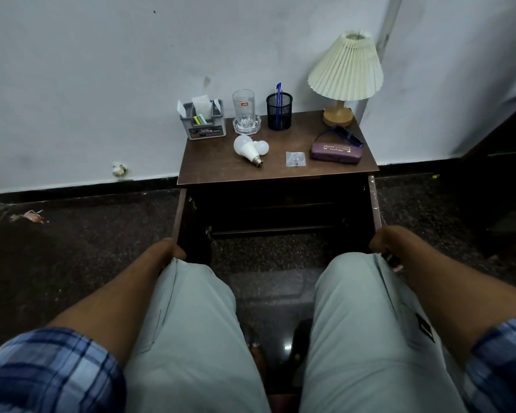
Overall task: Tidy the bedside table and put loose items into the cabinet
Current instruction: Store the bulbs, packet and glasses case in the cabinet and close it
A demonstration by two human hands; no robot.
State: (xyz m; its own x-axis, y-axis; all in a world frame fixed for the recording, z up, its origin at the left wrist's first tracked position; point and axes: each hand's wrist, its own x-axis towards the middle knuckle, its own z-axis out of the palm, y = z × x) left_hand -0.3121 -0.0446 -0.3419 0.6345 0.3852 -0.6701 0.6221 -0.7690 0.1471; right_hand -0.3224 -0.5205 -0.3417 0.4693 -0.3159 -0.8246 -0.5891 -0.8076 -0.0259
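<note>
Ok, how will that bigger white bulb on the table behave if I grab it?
Lying on its side, the bigger bulb would probably roll if nudged, perhaps against the smaller bulb beside it. Its smooth dome may slip; gripping the narrower neck seems safer.

place: home bedroom | shown by: bedside table [221, 168] set against a painted wall [101, 70]; pleated-shade lamp [344, 76] placed on it

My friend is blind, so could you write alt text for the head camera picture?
A person's left grip and right grip are at the open doors of a brown wooden bedside table. On top are two white light bulbs, a purple glasses case, a black mesh pen holder and a cream pleated lamp.
</note>
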